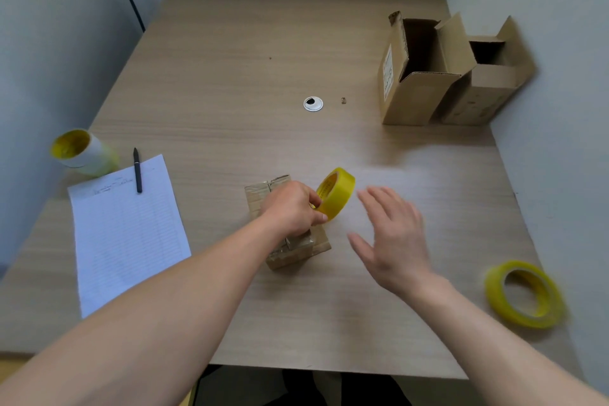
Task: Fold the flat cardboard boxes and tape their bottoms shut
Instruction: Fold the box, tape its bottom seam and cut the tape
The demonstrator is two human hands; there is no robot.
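- Head view: your left hand [293,208] pinched the tape roll [336,194] over the cardboard box [298,252].
- Your right hand [393,236] hovered beside that box, fingers spread.
- Box seemed light, stiff; grip its walls.

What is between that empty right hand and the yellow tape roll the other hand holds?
Nothing: the head view shows only bare desk between the right hand and the tape roll.

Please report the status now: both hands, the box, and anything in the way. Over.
Left hand pinches tape roll over small box. Right hand open, beside the roll. Spare roll near right table edge, apart from work.
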